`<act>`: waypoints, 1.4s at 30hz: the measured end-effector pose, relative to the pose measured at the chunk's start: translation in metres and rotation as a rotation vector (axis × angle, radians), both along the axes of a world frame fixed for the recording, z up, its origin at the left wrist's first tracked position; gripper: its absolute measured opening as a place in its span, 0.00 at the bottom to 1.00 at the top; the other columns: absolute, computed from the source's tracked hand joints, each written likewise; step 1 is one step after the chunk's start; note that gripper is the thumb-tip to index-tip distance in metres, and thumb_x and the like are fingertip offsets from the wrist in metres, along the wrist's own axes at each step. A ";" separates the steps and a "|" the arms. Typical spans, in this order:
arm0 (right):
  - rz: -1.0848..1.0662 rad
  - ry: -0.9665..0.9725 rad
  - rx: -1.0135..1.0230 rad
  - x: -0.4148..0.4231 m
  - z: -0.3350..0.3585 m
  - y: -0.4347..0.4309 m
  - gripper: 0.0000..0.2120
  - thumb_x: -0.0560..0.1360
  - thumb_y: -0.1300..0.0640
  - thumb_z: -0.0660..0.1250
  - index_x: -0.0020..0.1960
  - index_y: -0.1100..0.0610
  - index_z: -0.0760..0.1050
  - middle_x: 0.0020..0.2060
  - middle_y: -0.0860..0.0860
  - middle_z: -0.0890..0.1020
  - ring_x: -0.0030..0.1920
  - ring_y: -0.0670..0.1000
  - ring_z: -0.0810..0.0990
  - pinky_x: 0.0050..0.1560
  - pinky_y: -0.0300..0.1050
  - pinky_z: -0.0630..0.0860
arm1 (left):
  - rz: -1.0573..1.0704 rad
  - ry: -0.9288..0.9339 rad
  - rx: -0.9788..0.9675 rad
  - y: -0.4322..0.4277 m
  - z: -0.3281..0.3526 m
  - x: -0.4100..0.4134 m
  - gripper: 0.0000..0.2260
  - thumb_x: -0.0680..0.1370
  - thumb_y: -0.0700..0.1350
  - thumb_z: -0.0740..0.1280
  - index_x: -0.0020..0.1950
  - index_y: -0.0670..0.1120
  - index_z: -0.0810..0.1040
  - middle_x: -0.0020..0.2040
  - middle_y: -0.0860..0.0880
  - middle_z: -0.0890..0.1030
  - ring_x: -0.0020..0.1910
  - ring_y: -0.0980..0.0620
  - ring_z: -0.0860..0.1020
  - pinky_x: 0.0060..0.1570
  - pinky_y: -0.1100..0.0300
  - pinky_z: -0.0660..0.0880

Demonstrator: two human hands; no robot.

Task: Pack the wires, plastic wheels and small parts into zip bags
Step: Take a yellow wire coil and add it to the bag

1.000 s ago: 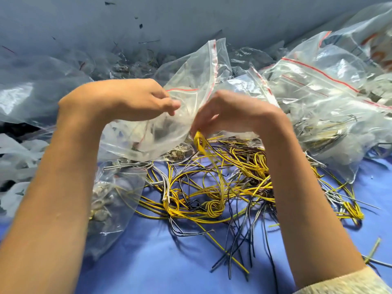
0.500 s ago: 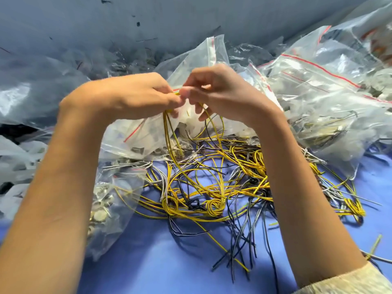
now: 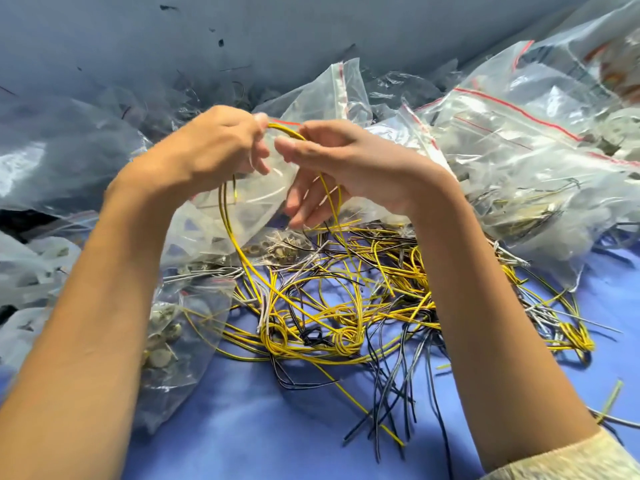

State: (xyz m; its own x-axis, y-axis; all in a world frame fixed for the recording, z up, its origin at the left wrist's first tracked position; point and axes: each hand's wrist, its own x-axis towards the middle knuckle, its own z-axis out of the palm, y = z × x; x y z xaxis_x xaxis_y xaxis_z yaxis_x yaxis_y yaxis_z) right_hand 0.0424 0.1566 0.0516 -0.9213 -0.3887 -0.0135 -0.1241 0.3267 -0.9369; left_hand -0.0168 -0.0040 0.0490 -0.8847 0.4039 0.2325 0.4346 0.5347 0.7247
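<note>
The left hand [image 3: 221, 147] is curled tight around the top of a yellow wire [image 3: 242, 258] and, as far as I can see, the mouth of a clear zip bag [image 3: 249, 209] too. Just beside it, at centre frame, the right hand [image 3: 349, 161] pinches the same wire, lower fingers loose. The wire loops down beneath both hands, not yet in the bag. Below lies a tangled wire heap [image 3: 346, 306] on the blue cloth [image 3: 277, 427]. Filled bags [image 3: 519, 150] crowd the upper right, and a bag of small parts [image 3: 173, 334] sits lower left. I'd say plenty remains loose.
</note>
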 end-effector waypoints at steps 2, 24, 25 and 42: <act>0.052 -0.001 -0.043 0.003 0.001 -0.001 0.06 0.82 0.52 0.56 0.52 0.54 0.68 0.38 0.63 0.82 0.37 0.57 0.84 0.38 0.49 0.81 | 0.014 0.017 0.032 -0.001 0.000 0.000 0.18 0.84 0.46 0.54 0.43 0.37 0.75 0.39 0.47 0.77 0.31 0.63 0.75 0.33 0.75 0.69; 0.024 -0.032 0.116 -0.005 -0.012 -0.014 0.05 0.81 0.59 0.58 0.48 0.57 0.72 0.41 0.55 0.80 0.39 0.50 0.82 0.42 0.44 0.81 | -0.041 -0.423 0.180 0.043 -0.003 0.010 0.53 0.65 0.78 0.45 0.71 0.36 0.44 0.71 0.27 0.41 0.70 0.27 0.42 0.68 0.30 0.39; 0.008 -0.015 0.154 -0.005 -0.013 -0.015 0.07 0.80 0.60 0.59 0.44 0.55 0.71 0.39 0.53 0.80 0.38 0.48 0.81 0.40 0.41 0.81 | -0.018 -0.413 0.172 0.045 -0.005 0.009 0.52 0.67 0.77 0.45 0.70 0.34 0.44 0.72 0.27 0.44 0.69 0.25 0.46 0.68 0.30 0.40; -0.249 0.152 0.434 -0.009 0.003 -0.003 0.05 0.78 0.62 0.61 0.44 0.58 0.74 0.24 0.49 0.68 0.21 0.44 0.67 0.37 0.47 0.83 | 0.194 0.022 -0.055 0.009 -0.002 -0.005 0.19 0.72 0.50 0.63 0.45 0.33 0.78 0.36 0.42 0.72 0.36 0.50 0.67 0.38 0.57 0.63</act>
State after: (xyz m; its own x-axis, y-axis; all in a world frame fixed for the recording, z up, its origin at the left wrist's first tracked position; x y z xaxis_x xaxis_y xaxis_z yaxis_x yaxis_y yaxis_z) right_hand 0.0333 0.1534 0.0544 -0.9892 -0.1457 0.0170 -0.1175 0.7177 -0.6863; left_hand -0.0216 0.0054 0.0466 -0.9422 0.2392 0.2346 0.3348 0.6483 0.6838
